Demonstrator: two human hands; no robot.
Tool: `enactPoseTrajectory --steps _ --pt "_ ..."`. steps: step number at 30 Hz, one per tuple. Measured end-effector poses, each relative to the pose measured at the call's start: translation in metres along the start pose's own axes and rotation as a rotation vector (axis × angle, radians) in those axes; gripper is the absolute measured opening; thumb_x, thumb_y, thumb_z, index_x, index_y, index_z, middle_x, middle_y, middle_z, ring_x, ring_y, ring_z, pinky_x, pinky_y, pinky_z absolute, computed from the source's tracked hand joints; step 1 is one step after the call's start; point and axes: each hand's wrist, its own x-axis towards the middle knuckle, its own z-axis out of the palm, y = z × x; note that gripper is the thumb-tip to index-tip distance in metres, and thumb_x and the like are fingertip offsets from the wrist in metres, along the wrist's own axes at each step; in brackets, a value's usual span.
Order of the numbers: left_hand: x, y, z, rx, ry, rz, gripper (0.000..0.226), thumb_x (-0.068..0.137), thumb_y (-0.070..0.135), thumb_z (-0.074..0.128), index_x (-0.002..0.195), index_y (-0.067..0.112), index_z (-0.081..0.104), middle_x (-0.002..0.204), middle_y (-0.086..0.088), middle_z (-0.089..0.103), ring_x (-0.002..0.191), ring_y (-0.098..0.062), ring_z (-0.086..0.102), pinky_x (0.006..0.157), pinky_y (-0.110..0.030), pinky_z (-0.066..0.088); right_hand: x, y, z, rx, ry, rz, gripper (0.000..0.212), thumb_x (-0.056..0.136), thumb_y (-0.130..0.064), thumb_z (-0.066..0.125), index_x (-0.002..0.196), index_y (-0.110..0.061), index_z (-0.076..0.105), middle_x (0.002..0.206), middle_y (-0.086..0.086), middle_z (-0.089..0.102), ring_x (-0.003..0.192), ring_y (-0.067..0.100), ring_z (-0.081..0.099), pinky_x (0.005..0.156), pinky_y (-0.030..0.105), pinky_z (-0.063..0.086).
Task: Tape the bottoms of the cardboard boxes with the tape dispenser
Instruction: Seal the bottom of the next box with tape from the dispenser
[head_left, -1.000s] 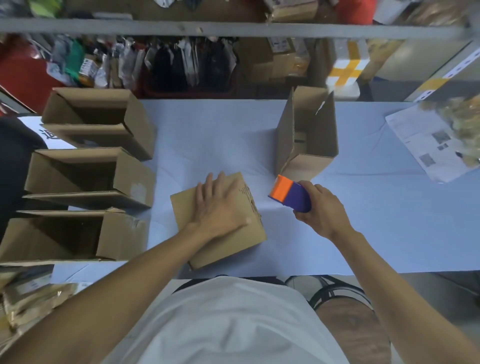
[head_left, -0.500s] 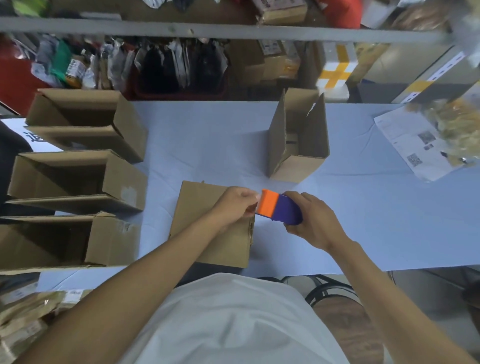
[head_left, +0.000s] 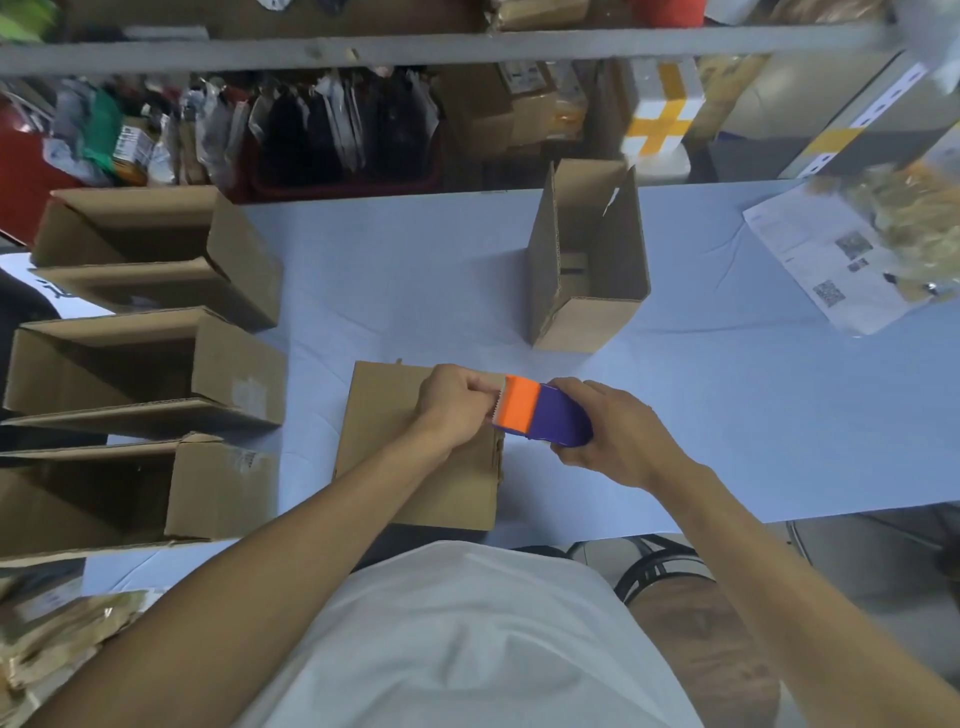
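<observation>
The tape dispenser (head_left: 540, 415) sits in the right hand (head_left: 613, 439), whose fingers (head_left: 569, 387) curl over the purple body and hold it firmly; its orange toothed end points toward the left hand (head_left: 454, 402), so the dispenser's long axis runs across the person from right to left; the left hand's fingers (head_left: 480, 384) are curled and pinched together right at that orange edge, seemingly on the free end of the tape, though the tape itself is too thin and clear to make out.

The cardboard box (head_left: 415, 457) being worked lies directly beneath the left hand, flat face up on the tabletop (head_left: 727, 415), with its right edge just below the dispenser's mouth; its long axis runs away from the person, across the dispenser's axis; the coming move likely depends on laying the tape end down on that top face, and the left hand is the nearer to it.

Whether a seam runs under the left hand cannot be told, since the hand and forearm cover the middle of the face; beyond the right hand's fingers an open box (head_left: 587, 270) stands upright; well to the left of the left hand's fingers three more boxes (head_left: 150, 364) lie on their sides.
</observation>
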Motion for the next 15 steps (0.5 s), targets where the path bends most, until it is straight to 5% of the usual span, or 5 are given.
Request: enactPoseTrajectory --steps 4,10,15 --pt "0.000 -0.018 -0.019 0.123 0.130 0.022 0.027 0.078 0.014 0.077 0.054 0.024 0.068 0.061 0.014 0.066 0.066 -0.009 0.062 0.066 -0.020 0.047 -0.013 0.021 -0.006 -0.071 -0.113 0.080 0.058 0.073 -0.037 0.073 0.125 -0.036 0.048 0.105 -0.012 0.064 0.088 0.016 0.059 0.073 0.035 0.053" --pt "0.000 -0.026 -0.018 0.225 0.119 -0.015 0.020 0.073 0.022 0.081 0.056 0.021 0.071 0.059 0.008 0.067 0.063 -0.013 0.063 0.062 -0.019 0.048 -0.012 0.038 -0.001 -0.123 -0.164 0.101 0.056 0.073 -0.036 0.073 0.124 -0.036 0.050 0.101 -0.013 0.062 0.085 0.015 0.057 0.066 0.028 0.045" --pt "0.002 -0.024 -0.017 0.611 0.154 0.016 0.032 0.076 0.041 0.072 0.063 0.012 0.067 0.065 -0.003 0.066 0.069 -0.023 0.063 0.058 -0.030 0.050 -0.009 0.046 0.006 -0.165 -0.201 0.120 0.054 0.071 -0.035 0.073 0.120 -0.036 0.049 0.095 -0.013 0.059 0.081 0.014 0.056 0.064 0.027 0.042"
